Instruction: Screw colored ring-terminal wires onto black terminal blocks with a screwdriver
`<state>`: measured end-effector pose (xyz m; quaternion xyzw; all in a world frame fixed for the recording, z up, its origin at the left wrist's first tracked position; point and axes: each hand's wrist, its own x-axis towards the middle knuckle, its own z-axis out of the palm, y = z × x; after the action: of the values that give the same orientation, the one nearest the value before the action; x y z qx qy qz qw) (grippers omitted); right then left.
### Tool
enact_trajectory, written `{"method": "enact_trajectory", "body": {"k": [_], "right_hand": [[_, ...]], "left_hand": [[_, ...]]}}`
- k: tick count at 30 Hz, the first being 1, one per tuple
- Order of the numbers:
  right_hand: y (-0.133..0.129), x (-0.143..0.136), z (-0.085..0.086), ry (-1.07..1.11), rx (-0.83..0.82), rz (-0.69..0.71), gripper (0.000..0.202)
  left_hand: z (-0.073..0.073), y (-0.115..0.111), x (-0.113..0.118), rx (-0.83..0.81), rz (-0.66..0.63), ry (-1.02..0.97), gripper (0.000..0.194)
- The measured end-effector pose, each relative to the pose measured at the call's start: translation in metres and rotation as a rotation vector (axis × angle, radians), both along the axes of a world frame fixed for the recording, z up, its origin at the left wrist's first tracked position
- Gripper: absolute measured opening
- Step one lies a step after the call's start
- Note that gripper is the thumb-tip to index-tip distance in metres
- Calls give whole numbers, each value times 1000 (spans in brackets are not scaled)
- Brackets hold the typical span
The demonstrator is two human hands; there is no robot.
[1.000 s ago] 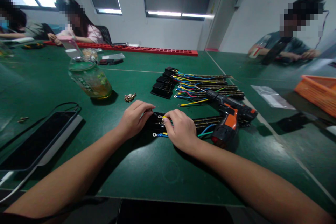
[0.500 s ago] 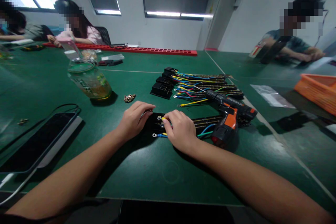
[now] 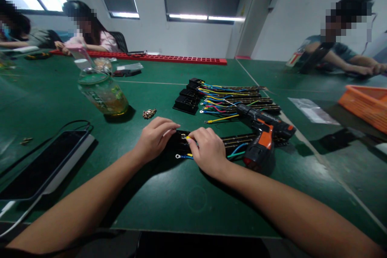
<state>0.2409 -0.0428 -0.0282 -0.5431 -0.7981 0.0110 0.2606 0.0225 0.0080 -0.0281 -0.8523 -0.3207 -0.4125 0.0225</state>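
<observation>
My right hand pinches a yellow wire just behind its ring terminal, over the left end of a black power strip body with brass rails. My left hand is closed at that same end, thumb and fingers together; what they hold is hidden. Below the right fingers, the ring terminal of a blue wire sticks out toward the left. A black and orange cordless screwdriver lies across the strip's right part. Beyond my left hand is a small pile of coppery screws.
Several wired black strips with black end boxes lie behind. A drink jug, a phone with cables and a few brass pieces are at left. At right are a plastic bag and an orange basket. Co-workers sit across.
My left fingers have shifted slightly, and the coppery bit seen between them earlier is now hidden. The right hand stays on the yellow wire, and its ring terminal has barely moved.
</observation>
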Motion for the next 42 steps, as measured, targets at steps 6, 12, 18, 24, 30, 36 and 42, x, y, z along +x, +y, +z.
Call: {"method": "enact_trajectory", "body": {"k": [6,12,18,24,30,36,42], "right_hand": [[0,1,-1,8,1,3,22],[-1,1,0,-8,-9,6,25],[-1,4,1,30,-19,43,26],[0,8,4,115,-67,74,22],[1,10,4,62,-65,102,28],[4,12,2,24,-70,109,27],[6,12,1,2,-63,110,21]], "left_hand": [[-1,0,0,46,-15,7,19],[-2,0,0,38,-7,20,20],[0,-3,2,37,-25,27,21],[3,-5,2,58,-18,35,18],[-1,-4,0,29,35,12,16],[4,-6,1,39,15,34,6],[3,-7,1,16,-43,27,5]]}}
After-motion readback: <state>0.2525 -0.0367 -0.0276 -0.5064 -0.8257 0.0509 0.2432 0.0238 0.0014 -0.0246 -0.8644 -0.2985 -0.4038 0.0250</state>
